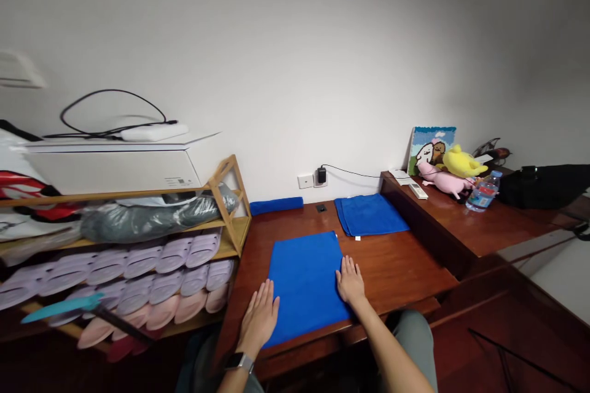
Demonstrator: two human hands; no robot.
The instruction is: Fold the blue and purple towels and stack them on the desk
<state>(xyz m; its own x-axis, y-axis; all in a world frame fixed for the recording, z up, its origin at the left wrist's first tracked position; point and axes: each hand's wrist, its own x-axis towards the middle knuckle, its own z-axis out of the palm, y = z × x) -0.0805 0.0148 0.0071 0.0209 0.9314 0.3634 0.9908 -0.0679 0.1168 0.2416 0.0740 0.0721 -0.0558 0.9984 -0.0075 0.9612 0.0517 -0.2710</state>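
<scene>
A blue cloth lies spread flat on the brown wooden desk, its front edge close to the desk's front. My left hand rests flat at the cloth's left edge, fingers stretched out. At the right edge my right hand lies flat too, fingertips pointing toward the wall. Neither hand grips anything. Behind, to the right, is a folded stack of blue cloths with a small white tag. A rolled or folded blue cloth lies against the wall at the back left.
A wooden rack with several lilac slippers and a white box stands left. On the raised right-hand surface are a remote control, plush toys and a water bottle. A black charger is plugged into the wall.
</scene>
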